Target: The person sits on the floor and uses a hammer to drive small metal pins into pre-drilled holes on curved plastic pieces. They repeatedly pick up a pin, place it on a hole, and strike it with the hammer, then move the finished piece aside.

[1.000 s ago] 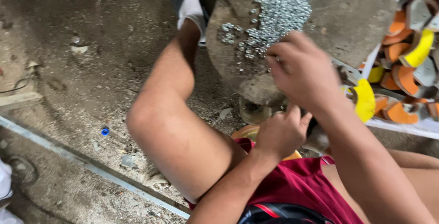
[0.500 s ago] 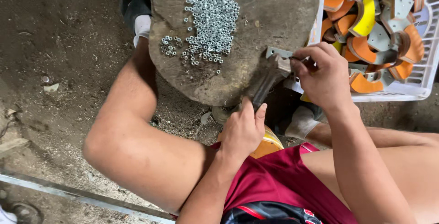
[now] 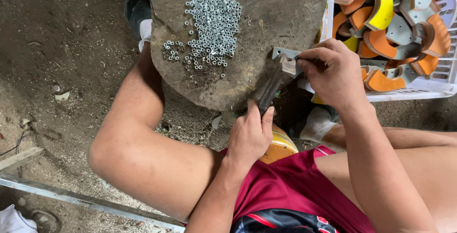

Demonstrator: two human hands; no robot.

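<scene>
Head view: left hand (image 3: 250,135) grips hammer (image 3: 275,84), right hand (image 3: 333,73) pinches grey bracket (image 3: 285,54) on stump (image 3: 266,19) at centre; nuts (image 3: 212,21) lie unused, crate (image 3: 445,78) upper right full.

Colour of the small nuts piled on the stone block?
Silvery grey metal nuts; head view shows them best.

Hammer and grey metal bracket at the near right edge of the wooden stump

The hammer (image 3: 277,81) slants across the stump's (image 3: 276,9) near right edge, its worn metal head (image 3: 288,64) on the wood and its dark handle running down off the rim. The grey metal bracket (image 3: 284,53), a flat angular plate, lies on the stump's right edge, touching the hammer head, its right end hidden.
</scene>
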